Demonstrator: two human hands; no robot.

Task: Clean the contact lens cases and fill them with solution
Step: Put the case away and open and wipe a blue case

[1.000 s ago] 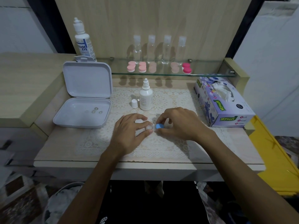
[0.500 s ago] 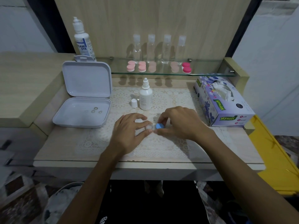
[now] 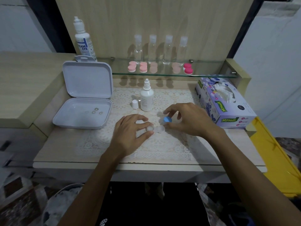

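On the lace mat [image 3: 162, 149], clear lens case [image 3: 154, 129] pinched in left hand [image 3: 130, 136], blue cap [image 3: 167, 119] gripped by right hand [image 3: 187, 121].

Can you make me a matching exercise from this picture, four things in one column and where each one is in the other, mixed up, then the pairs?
Things:
1. blue cap
2. small white bottle
3. tissue box
4. four clear bottles

Places:
A. on the glass shelf
B. at the table's right edge
C. pinched in the right hand
D. standing uncapped on the lace mat, beside its loose white cap

Pairs: 1-C, 2-D, 3-B, 4-A
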